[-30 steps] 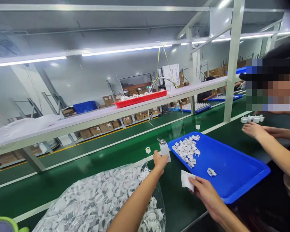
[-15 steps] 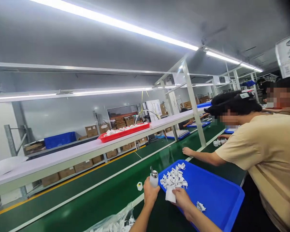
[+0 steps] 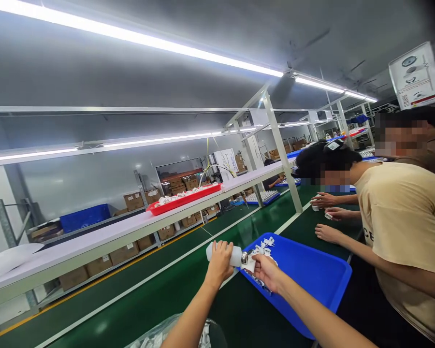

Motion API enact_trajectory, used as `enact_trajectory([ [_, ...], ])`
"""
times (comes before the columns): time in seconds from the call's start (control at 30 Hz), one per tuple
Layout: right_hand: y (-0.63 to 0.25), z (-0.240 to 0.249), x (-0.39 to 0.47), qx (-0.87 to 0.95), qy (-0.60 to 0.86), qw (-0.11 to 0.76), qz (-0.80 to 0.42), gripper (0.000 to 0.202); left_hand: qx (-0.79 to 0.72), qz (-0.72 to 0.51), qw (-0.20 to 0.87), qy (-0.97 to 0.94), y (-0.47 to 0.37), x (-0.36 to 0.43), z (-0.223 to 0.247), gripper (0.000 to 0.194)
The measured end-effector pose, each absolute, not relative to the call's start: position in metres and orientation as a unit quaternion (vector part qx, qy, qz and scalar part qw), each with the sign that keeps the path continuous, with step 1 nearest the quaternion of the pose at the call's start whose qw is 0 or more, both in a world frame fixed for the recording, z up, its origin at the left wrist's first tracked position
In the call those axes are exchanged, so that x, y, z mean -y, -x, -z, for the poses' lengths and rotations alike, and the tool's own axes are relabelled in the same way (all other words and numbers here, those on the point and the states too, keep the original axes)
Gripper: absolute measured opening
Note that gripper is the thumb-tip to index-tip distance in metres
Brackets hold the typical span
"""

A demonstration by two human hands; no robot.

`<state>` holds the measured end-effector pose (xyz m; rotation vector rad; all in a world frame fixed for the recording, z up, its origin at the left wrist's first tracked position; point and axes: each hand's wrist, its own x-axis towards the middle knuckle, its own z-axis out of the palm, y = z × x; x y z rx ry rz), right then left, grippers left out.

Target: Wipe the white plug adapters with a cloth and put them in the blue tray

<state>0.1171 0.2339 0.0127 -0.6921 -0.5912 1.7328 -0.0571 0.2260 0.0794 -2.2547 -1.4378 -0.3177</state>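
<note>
My left hand (image 3: 220, 263) is wrapped round a white plastic bottle (image 3: 235, 256) with a metal top, tipped almost level. The metal top points right and meets a white folded cloth or wipe (image 3: 251, 264), which my right hand (image 3: 271, 273) pinches between thumb and fingers. Both hands are at the left edge of a blue tray (image 3: 304, 280). Small white plastic parts (image 3: 264, 246) lie piled in the tray's left corner, partly hidden behind my right hand.
A clear plastic bag (image 3: 152, 333) of white parts lies below my left forearm. On the right, a co-worker (image 3: 402, 217) in a beige shirt leans over the green belt (image 3: 166, 285). A red tray (image 3: 184, 197) of white parts sits on the shelf ahead, beside a metal post (image 3: 281, 145).
My left hand has tipped the bottle from upright to nearly level, its top against the wipe. My right hand has raised the wipe to it. The co-worker's outstretched hand has drawn back right.
</note>
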Motion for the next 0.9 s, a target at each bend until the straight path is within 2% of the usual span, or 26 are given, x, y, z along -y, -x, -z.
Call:
enact_trajectory([
  [0.17,-0.115,-0.015,-0.225,0.238,0.293,0.553,-0.743,0.027,0.493,0.051,0.265,0.827,0.055,-0.231,-0.094,0.068],
  [0.3,-0.119,-0.016,-0.221,0.233,0.289,0.547,-0.751,0.028,0.473,0.033,0.287,0.832,0.051,-0.225,-0.101,0.074],
  [0.57,-0.123,-0.021,-0.217,0.234,0.276,0.549,-0.754,0.03,0.47,0.029,0.301,0.829,0.047,-0.215,-0.108,0.085],
  [0.9,-0.123,-0.028,-0.209,0.237,0.278,0.551,-0.75,0.029,0.474,0.054,0.275,0.835,0.047,-0.216,-0.104,0.082],
])
